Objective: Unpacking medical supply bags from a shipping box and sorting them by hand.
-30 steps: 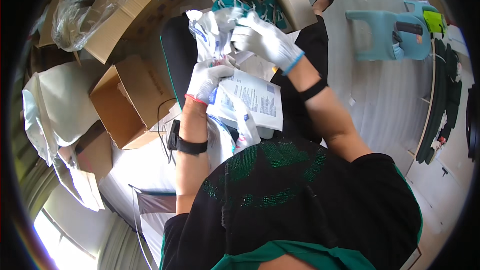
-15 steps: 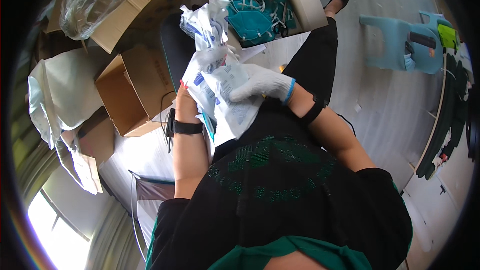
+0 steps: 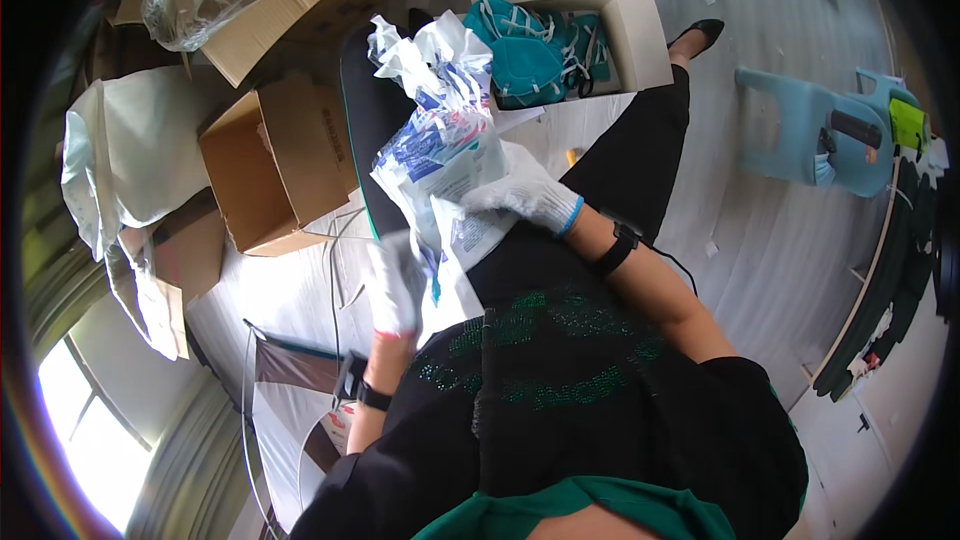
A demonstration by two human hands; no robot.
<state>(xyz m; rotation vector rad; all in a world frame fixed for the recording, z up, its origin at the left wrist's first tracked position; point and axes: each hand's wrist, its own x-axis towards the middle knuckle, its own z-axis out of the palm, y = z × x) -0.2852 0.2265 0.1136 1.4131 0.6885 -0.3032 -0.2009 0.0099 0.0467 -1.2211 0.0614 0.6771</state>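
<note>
A crumpled bundle of white plastic packaging bags, printed in blue, rests over my lap and thigh. My right hand, in a white knitted glove with a blue cuff, is closed on the bundle's right side, its fingers lying over the plastic. Beside the lower left edge of the bags is my left hand, gloved in white with a red cuff. Motion smears its fingers, so whether they touch the plastic is unclear. A bit of teal shows at the bundle's lower end.
Beyond the bundle, an open carton holds teal face masks and black-handled scissors. An open brown cardboard box stands at left, near a large white sack. A blue plastic stool is at far right.
My left hand has come off the upper part of the bundle and moved down toward me, to its lower left edge. My right hand keeps its hold.
</note>
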